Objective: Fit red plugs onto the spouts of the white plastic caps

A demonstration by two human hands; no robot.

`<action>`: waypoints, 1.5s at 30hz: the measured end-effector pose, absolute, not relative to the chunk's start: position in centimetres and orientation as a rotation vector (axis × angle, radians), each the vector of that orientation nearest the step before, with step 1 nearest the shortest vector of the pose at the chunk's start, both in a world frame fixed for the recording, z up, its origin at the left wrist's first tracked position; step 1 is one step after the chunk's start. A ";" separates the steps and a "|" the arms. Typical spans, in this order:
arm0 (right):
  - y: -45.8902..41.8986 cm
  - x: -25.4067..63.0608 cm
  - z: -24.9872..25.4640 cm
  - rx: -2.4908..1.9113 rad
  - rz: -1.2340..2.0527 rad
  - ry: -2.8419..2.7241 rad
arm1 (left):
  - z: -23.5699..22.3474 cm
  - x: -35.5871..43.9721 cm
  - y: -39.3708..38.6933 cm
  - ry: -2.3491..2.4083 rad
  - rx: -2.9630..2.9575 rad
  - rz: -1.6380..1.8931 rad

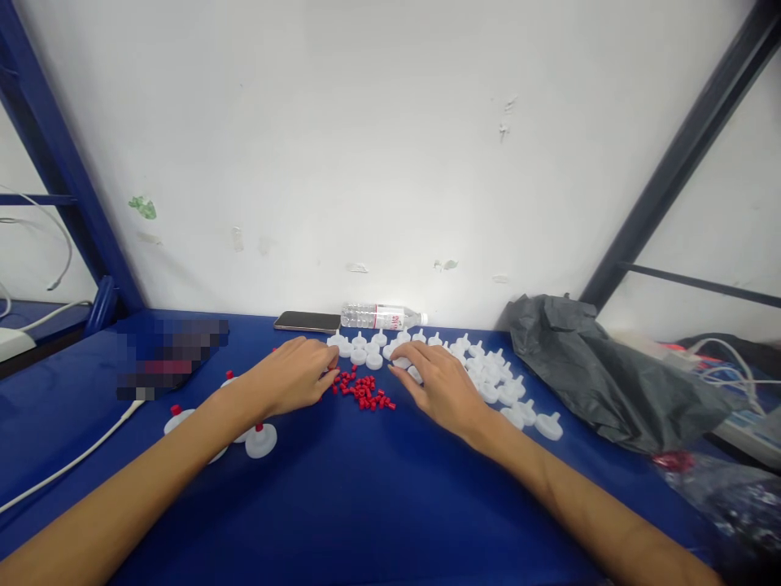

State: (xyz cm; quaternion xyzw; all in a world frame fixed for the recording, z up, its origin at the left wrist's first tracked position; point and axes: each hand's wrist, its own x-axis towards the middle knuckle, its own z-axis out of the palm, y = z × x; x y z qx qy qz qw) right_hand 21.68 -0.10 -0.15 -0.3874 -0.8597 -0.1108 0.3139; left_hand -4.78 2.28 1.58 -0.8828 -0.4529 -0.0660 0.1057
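Note:
My left hand (305,373) is closed in a pinch at the left edge of a pile of small red caps (364,391), with a bit of red showing at its fingertips. Across from it, my right hand (440,387) curls its thumb and fingers around a white nozzle cap (401,362), which they partly hide. Several more white nozzle caps (488,378), round with a thin spout, lie behind and right of that hand. Left of my left forearm are white caps with red tips on their spouts, such as one nozzle cap (261,440); my forearm covers part of this group.
A phone (307,321) and a clear plastic bottle (383,316) lie against the wall. A dark grey plastic bag (601,370) is at the right. At the left, a white cable (73,468) runs to a pixelated dark object (176,358). Blue frame posts flank the blue tabletop (372,505).

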 end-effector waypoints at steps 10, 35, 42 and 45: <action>-0.4 21.1 -0.8 -0.852 -0.199 -2.306 | 1.8 -2.7 1.1 -0.949 -2.659 -0.587; -1.1 20.9 -0.8 -0.750 -0.013 -2.221 | 1.0 -2.0 0.7 -0.928 -2.598 -0.620; -1.3 21.1 -0.6 -0.698 0.036 -2.220 | 1.5 -1.9 0.4 -0.915 -2.626 -0.590; -1.3 21.0 -0.7 -0.646 0.054 -2.209 | 1.5 -1.8 0.0 -0.920 -2.621 -0.585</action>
